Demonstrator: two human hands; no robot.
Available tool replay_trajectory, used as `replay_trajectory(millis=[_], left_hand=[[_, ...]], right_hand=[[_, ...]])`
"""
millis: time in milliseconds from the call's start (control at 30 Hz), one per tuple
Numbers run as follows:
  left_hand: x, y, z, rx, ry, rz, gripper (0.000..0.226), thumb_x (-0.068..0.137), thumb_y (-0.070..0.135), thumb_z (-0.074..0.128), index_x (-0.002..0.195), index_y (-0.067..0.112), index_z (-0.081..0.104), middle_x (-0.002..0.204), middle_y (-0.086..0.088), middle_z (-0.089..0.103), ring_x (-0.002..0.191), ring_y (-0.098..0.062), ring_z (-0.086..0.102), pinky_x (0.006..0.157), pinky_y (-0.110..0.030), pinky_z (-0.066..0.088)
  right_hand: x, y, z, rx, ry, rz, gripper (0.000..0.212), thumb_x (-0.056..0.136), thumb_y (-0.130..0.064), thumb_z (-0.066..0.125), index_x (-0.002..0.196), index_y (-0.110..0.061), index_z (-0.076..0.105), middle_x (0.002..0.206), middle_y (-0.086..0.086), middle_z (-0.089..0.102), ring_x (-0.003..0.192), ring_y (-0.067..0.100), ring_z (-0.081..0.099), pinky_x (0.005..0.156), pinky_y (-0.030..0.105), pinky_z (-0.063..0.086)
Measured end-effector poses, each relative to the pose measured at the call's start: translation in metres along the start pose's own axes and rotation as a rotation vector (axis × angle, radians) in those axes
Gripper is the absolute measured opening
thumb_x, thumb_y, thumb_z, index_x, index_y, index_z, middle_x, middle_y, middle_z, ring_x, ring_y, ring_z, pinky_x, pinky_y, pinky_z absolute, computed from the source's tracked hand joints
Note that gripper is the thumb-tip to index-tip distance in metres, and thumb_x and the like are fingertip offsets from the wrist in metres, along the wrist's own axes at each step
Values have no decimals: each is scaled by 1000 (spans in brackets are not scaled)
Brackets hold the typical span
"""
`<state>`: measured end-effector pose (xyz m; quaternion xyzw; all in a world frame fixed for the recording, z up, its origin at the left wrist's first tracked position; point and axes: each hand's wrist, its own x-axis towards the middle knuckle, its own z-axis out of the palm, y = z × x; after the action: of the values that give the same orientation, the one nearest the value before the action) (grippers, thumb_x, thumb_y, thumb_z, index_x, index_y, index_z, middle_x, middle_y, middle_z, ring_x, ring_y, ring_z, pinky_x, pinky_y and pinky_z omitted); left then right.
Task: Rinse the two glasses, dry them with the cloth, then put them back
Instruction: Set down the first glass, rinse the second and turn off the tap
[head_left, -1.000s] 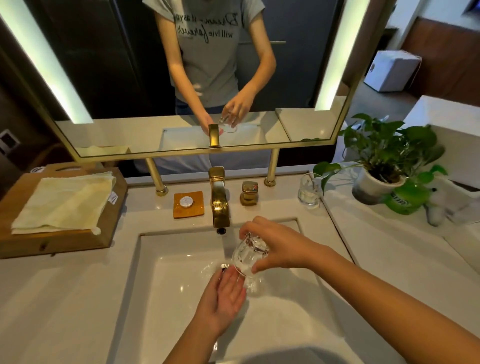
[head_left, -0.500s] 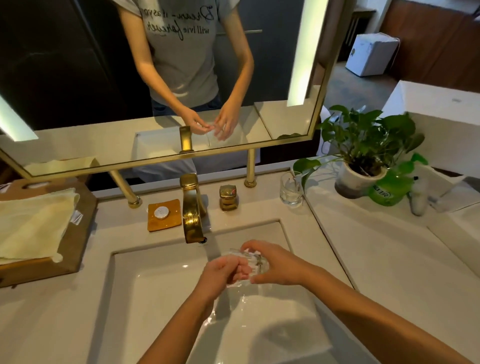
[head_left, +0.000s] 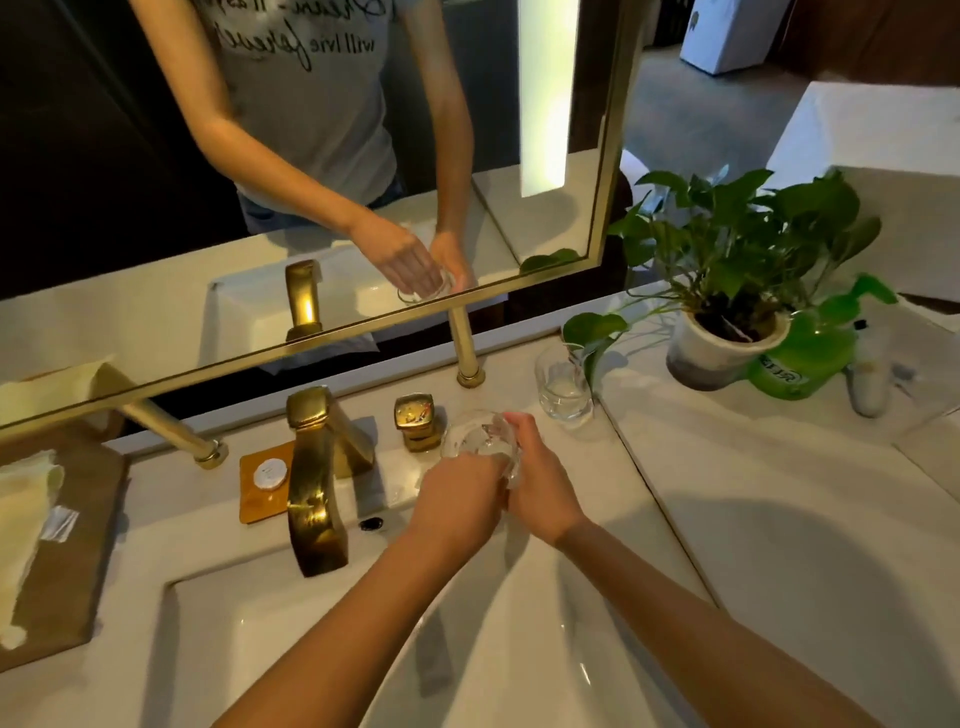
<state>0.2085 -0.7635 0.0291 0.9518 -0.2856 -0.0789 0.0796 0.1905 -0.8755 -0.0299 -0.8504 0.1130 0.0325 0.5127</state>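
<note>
You have the glass (head_left: 475, 439) up over the back right corner of the sink (head_left: 519, 649), tipped on its side, clear and faceted, with wet glints on its wall. Your right grip (head_left: 543, 493) is wrapped round its far side, and your left grip (head_left: 457, 501) closes on it from the near side, fingers over the rim. The square brass knob (head_left: 415, 421) sits just behind the glass, and the tall, angular brass faucet (head_left: 311, 483) stands to its left. The second glass (head_left: 563, 389) stands upright on the counter (head_left: 779, 545) near the back edge, just beside the mirror's brass post (head_left: 465, 353), with a leaf of the potted plant (head_left: 727, 291) drooping over it. Your widest room lies right of the sink, where smooth pale stone runs to the white pot and the green bottle (head_left: 800, 358). Left of the faucet lies an orange soap dish (head_left: 265, 480). At the counter's left edge the pale yellow cloth (head_left: 21, 519) is folded on a wooden tray (head_left: 78, 561). The basin is glossy white with straight edges.
</note>
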Motion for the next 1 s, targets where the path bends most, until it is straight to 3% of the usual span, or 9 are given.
replay_trajectory(millis=[200,333,433,533,600,667,733,867,1000], left_hand=[[37,-2,1,93,-3,7,18,92,14,47,99,17,63,95,-5,70,83,-24,66,64,-31,45],[49,-3,5,136,49,10,14,92,18,48,90,18,62,82,-2,68,70,-19,61,57,-27,34],[56,-7,14,113,131,50,15,82,15,63,68,18,59,59,-1,63,51,-19,54,53,-26,33],[59,-16,25,62,166,110,22,73,9,71,60,20,56,51,4,59,46,-14,50,61,-22,33],[59,-19,29,50,198,139,20,73,9,68,64,23,58,55,6,61,49,-10,44,66,-21,30],[61,-22,32,46,252,159,18,76,11,65,65,24,58,58,7,61,53,-7,37,69,-20,28],[65,-23,32,33,264,161,16,80,15,61,67,24,58,61,7,62,54,-9,43,71,-20,27],[71,-21,28,-20,250,184,13,81,24,51,70,23,59,63,7,63,56,-7,41,71,-22,31],[69,-20,28,-19,209,178,8,80,20,60,72,21,60,67,4,65,61,-14,56,75,-26,36]], right_hand=[[30,7,0,32,8,52,72,81,5,62,141,-19,32,116,19,60,102,34,60,85,41,50],[43,19,-2,106,-37,28,42,85,-44,66,121,-23,65,114,11,71,108,25,67,86,39,56],[48,28,-5,327,-22,91,38,86,-47,63,113,-22,70,114,11,71,110,24,66,91,38,55],[55,34,-5,55,77,-13,28,90,-36,61,117,-27,66,118,9,67,110,22,64,90,35,54],[52,40,0,-144,10,-179,47,88,-24,66,130,-36,48,126,-2,60,108,13,61,89,31,54],[53,38,0,-92,37,-132,65,86,-20,69,136,-40,33,129,-7,56,109,11,58,88,34,56],[53,33,-4,15,60,-61,63,89,-20,66,139,-37,32,128,-5,58,111,14,60,88,39,56],[57,28,-11,-77,83,-55,70,87,-17,66,145,-32,29,129,0,61,113,21,62,89,40,55],[55,26,-7,-85,89,-35,68,89,-21,65,144,-33,27,127,1,62,111,20,62,87,41,56]])
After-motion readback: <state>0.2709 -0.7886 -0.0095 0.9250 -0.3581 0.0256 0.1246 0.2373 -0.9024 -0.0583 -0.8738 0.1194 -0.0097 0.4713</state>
